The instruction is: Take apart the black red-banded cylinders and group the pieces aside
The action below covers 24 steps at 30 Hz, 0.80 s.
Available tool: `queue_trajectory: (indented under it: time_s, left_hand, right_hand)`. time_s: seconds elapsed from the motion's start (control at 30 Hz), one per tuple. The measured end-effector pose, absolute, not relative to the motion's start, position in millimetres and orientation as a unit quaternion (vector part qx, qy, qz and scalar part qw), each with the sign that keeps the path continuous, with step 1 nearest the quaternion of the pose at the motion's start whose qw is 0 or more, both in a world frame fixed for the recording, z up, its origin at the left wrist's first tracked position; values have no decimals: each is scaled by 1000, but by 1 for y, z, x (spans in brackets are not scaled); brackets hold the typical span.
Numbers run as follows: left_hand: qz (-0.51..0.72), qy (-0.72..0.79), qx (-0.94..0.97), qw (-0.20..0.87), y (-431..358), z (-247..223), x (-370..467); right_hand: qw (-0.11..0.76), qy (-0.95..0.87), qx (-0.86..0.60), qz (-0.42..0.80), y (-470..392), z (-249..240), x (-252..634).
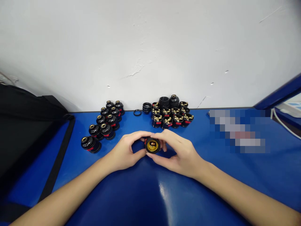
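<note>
Between my two hands a black lamp socket (152, 145) is held above the blue table, its open end turned toward me. Brass-coloured thread lines the inside, and a bit of red shows on its left side. My left hand (131, 149) grips it from the left with thumb and forefinger. From the right, the thumb and fingers of my right hand (175, 153) close around it. Beyond my hands stand several open socket bodies (178, 120) with brass contacts and red tabs. At the left are several capped sockets (91, 144), their brass-ringed ends up.
Near the wall lie a thin black ring (137, 112) and a black threaded shell (147, 108). Another shell (164, 101) and a black cap (174, 100) rest among the socket bodies. A black bag (28, 125) with a strap sits at left. A blurred flat item (237, 130) lies at right.
</note>
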<state>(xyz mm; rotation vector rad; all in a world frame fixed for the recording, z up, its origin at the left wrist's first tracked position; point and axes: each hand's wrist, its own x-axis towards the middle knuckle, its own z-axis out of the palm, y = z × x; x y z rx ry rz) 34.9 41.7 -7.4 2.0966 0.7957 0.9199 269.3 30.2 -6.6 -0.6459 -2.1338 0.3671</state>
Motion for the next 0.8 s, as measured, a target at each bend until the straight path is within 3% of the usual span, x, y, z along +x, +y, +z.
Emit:
queue_trajectory:
  time_s: [0.8]
  left_hand:
    - [339, 312, 812, 359, 41, -2, 35]
  right_hand:
    - [408, -848, -290, 177, 32, -5, 271]
